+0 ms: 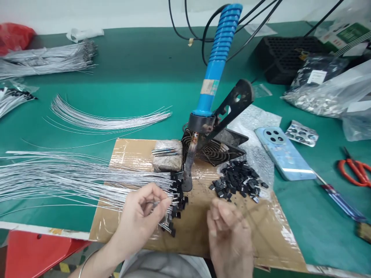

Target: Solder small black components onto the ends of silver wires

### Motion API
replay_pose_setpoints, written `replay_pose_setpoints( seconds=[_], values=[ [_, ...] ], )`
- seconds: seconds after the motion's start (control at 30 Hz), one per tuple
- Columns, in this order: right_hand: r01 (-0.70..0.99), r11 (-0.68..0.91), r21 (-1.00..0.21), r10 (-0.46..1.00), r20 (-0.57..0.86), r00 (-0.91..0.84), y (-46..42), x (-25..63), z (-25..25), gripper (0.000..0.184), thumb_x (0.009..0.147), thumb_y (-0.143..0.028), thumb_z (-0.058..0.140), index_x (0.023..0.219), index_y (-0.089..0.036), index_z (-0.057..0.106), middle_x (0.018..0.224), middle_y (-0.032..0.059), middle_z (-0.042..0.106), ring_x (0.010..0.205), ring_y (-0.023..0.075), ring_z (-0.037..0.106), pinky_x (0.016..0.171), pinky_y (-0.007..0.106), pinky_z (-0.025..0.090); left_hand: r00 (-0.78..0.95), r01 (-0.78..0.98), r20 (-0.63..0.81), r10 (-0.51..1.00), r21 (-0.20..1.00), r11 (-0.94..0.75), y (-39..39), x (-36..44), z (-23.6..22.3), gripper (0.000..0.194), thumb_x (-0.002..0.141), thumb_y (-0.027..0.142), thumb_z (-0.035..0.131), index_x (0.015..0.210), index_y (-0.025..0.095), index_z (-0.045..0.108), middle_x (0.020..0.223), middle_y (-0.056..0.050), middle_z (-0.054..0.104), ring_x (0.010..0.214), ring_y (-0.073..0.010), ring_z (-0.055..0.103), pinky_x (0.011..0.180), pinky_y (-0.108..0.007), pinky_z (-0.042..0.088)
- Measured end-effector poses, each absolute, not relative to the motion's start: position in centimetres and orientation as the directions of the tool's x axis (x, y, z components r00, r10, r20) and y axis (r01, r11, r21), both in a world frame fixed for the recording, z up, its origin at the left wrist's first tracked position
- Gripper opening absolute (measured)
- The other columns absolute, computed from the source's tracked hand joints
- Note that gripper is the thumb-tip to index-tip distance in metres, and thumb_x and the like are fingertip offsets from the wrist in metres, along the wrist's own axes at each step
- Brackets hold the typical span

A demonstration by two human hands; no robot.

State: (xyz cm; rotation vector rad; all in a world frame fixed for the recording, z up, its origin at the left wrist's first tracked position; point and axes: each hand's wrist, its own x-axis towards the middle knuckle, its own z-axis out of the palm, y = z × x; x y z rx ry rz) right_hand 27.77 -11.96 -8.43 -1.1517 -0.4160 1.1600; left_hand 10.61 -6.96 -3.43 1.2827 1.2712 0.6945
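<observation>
My left hand [146, 216] is closed in a pinch, with a thin grey wire [174, 199] poking out past its thumb and forefinger. Under and behind it lies a bundle of grey wires [136, 178], whose right ends carry small black caps [175, 212]. My right hand [230, 231] hovers over the cardboard with its fingers curled together, slightly blurred; whatever it may hold is hidden. Just beyond its fingertips is a pile of loose black caps [239, 179]. A blue-handled soldering iron [216, 65] stands upright in a black stand [228, 112], tip pointing down between both hands.
Cardboard [199, 235] covers the green table's front. Left lie another wire bunch [107, 119] and tied wires [49, 58]. A worn block [168, 156] sits by the iron. Right are a phone [285, 154], red-handled scissors [355, 170], a black crate [285, 58] and a parts bag [324, 96].
</observation>
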Motion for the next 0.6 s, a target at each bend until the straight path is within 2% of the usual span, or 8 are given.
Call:
replay_pose_setpoints(
  seconds=[0.1, 0.2, 0.33, 0.47, 0.6],
  values=[
    [-0.510, -0.050, -0.859, 0.841, -0.312, 0.443, -11.8, 28.4, -8.4, 0.011, 0.090, -0.026, 0.071, 0.087, -0.028, 0.081, 0.061, -0.0039, 0.056, 0.048, 0.0053, 0.050, 0.044, 0.014, 0.044, 0.255, 0.269, -0.342, 0.904, 0.924, 0.273, -6.6, 10.2, -3.3, 0.024, 0.091, 0.036, 0.062, 0.077, 0.017, 0.059, 0.061, 0.004, 0.052, 0.048, -0.0083, 0.030, 0.044, -0.024, 0.021],
    [-0.475, -0.077, -0.877, 0.891, -0.274, 0.361, -11.7, 28.2, -8.3, 0.014, 0.091, -0.029, 0.069, 0.091, -0.024, 0.082, 0.066, 0.0000, 0.063, 0.049, 0.0077, 0.055, 0.045, 0.018, 0.047, 0.264, 0.283, -0.352, 0.898, 0.918, 0.277, -6.6, 10.3, -3.1, 0.023, 0.092, 0.036, 0.061, 0.078, 0.017, 0.059, 0.063, 0.002, 0.054, 0.050, -0.0093, 0.034, 0.047, -0.024, 0.023],
    [-0.242, -0.101, -0.965, 0.960, -0.158, 0.233, -11.4, 28.2, -7.7, 0.014, 0.092, -0.029, 0.068, 0.096, -0.026, 0.082, 0.073, 0.0006, 0.069, 0.051, 0.0081, 0.063, 0.051, 0.019, 0.051, 0.273, 0.313, -0.363, 0.891, 0.909, 0.275, -6.8, 10.5, -3.0, 0.022, 0.092, 0.035, 0.060, 0.078, 0.018, 0.059, 0.062, 0.002, 0.054, 0.051, -0.0107, 0.038, 0.049, -0.025, 0.025],
    [-0.087, -0.135, -0.987, 0.986, -0.143, 0.090, -10.7, 28.6, -6.7, 0.017, 0.093, -0.028, 0.067, 0.102, -0.032, 0.081, 0.074, -0.0010, 0.069, 0.055, 0.0090, 0.066, 0.053, 0.018, 0.052, 0.292, 0.329, -0.357, 0.887, 0.909, 0.257, -7.1, 10.6, -3.0, 0.021, 0.093, 0.034, 0.059, 0.079, 0.018, 0.059, 0.061, 0.003, 0.053, 0.051, -0.0103, 0.035, 0.048, -0.025, 0.023],
    [0.044, -0.049, -0.998, 0.996, -0.052, -0.074, -9.8, 29.5, -5.7, 0.020, 0.093, -0.022, 0.066, 0.103, -0.032, 0.080, 0.075, -0.0019, 0.071, 0.057, 0.0087, 0.067, 0.054, 0.016, 0.053, 0.310, 0.342, -0.340, 0.888, 0.911, 0.230, -7.1, 10.8, -2.8, 0.018, 0.093, 0.029, 0.058, 0.080, 0.018, 0.061, 0.064, 0.002, 0.057, 0.052, -0.0100, 0.031, 0.047, -0.024, 0.021]
  ],
)
